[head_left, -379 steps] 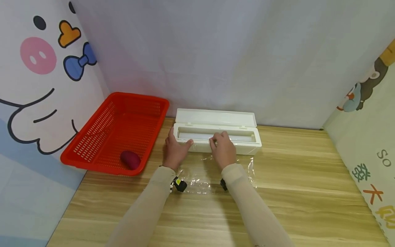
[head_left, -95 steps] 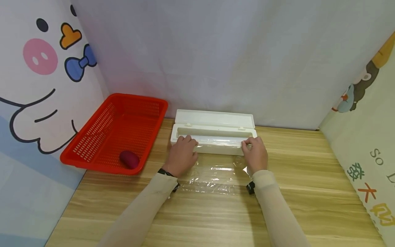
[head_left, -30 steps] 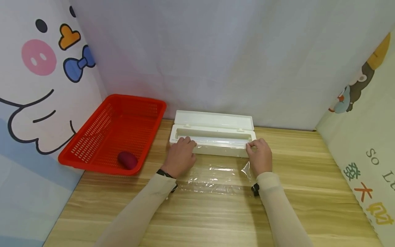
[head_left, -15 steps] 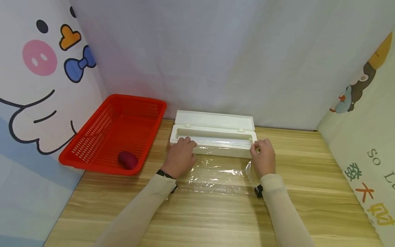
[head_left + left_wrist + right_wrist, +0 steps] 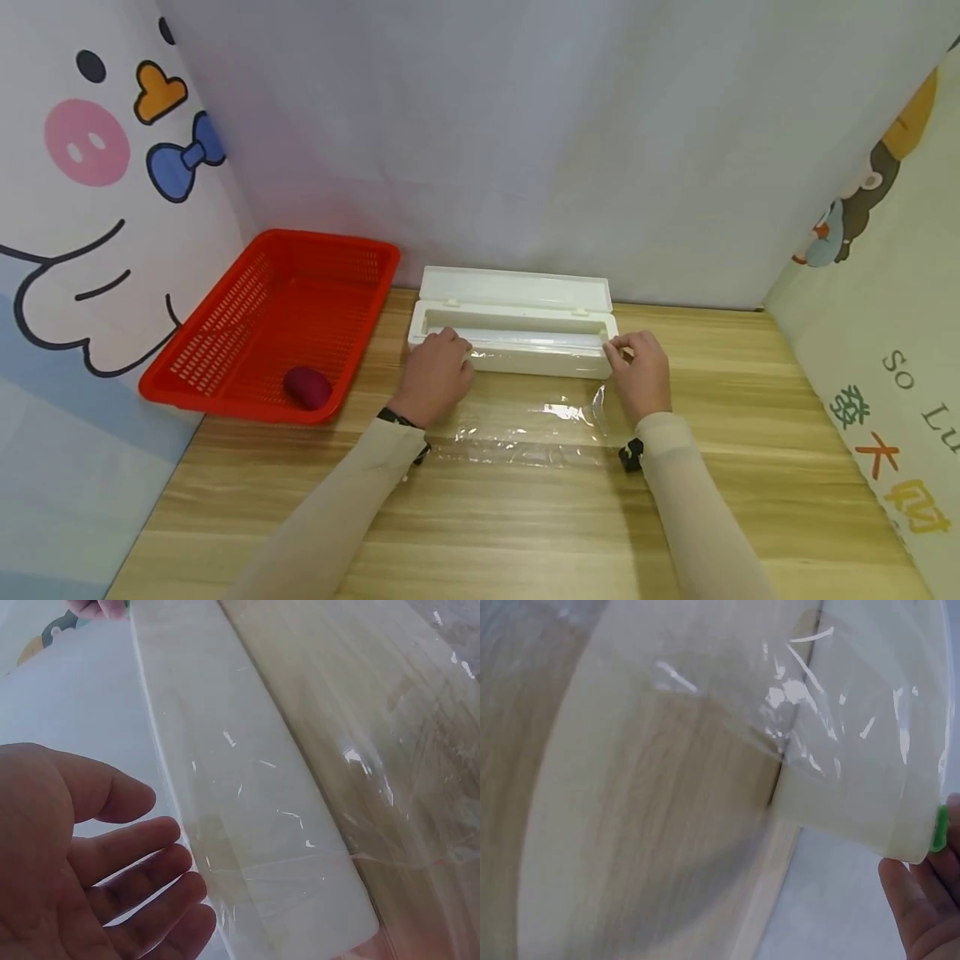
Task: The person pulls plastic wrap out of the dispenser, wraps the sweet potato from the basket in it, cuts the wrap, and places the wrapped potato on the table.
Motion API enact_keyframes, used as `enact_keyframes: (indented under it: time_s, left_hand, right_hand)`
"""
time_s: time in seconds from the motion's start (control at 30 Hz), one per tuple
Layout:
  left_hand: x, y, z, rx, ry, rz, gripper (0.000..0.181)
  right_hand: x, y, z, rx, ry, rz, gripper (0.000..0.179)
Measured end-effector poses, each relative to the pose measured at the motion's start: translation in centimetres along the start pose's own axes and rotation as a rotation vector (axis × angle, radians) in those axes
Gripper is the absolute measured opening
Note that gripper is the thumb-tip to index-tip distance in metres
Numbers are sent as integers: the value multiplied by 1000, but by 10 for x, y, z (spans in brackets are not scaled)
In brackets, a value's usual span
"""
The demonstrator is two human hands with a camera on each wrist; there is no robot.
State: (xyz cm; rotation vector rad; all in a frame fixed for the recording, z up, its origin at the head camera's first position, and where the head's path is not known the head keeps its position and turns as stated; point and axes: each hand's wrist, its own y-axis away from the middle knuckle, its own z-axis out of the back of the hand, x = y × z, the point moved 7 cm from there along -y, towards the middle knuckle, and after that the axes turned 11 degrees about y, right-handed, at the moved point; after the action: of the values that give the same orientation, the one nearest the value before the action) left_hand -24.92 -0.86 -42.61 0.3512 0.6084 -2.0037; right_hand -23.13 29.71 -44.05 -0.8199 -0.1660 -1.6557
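Note:
A white cling film dispenser (image 5: 517,364) stands by the back wall with its lid (image 5: 517,289) raised. Inside lies a pale film roll (image 5: 540,339), and a clear sheet of cling film (image 5: 510,433) hangs over the front onto the table. My left hand (image 5: 433,379) rests its fingertips along the dispenser's front edge near the left end; the left wrist view shows these fingers loosely extended. At the right end, my right hand (image 5: 643,373) pinches a small green slide cutter (image 5: 939,829), partly hidden by the fingers.
A red plastic basket (image 5: 225,407) at the left holds a dark purple-red oval object (image 5: 307,387). Behind the dispenser hangs a pale cloth wall (image 5: 525,167). Printed panels flank the wooden table (image 5: 525,533).
Over the frames my right hand slides from mid-dispenser to its right end, moving only slightly lately. My left hand shifts from the dispenser's left end onto its front edge, then stays.

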Motion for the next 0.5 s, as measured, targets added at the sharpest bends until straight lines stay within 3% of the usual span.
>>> enact_keyframes:
  time_s: [0.23, 0.5]
  left_hand:
    - [-5, 0, 8, -3, 10, 11, 20]
    - [-1, -1, 12, -1, 128, 56, 22]
  right_hand:
    - [-2, 1, 3, 14, -54, -10, 21]
    - [1, 8, 13, -21, -27, 20, 26]
